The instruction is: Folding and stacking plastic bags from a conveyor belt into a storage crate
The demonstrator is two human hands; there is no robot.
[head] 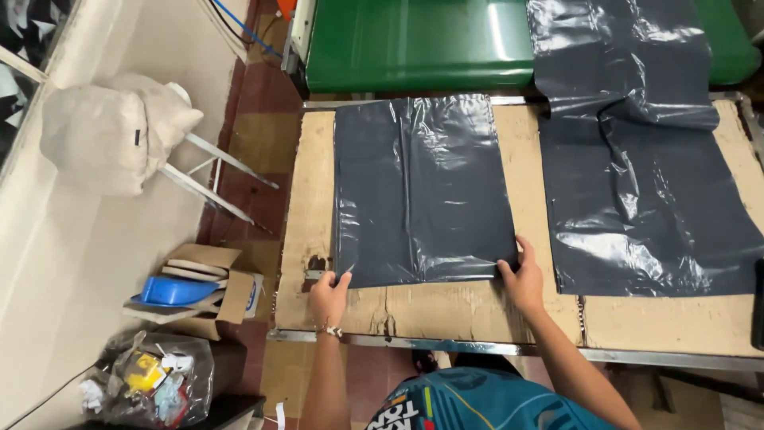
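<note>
A dark grey plastic bag (422,191) lies flat on a cardboard-covered table (446,306). My left hand (328,296) pinches the bag's near left corner. My right hand (521,279) rests with spread fingers on the bag's near right corner, pressing it to the cardboard. A second, longer sheet of the same dark grey plastic (637,159) lies to the right, running from the green machine down over the table.
A green conveyor-like machine (414,44) stands behind the table. On the floor to the left are an open cardboard box with a blue item (187,291), a clear bag of rubbish (151,378), and a stuffed white sack on a stool (111,131).
</note>
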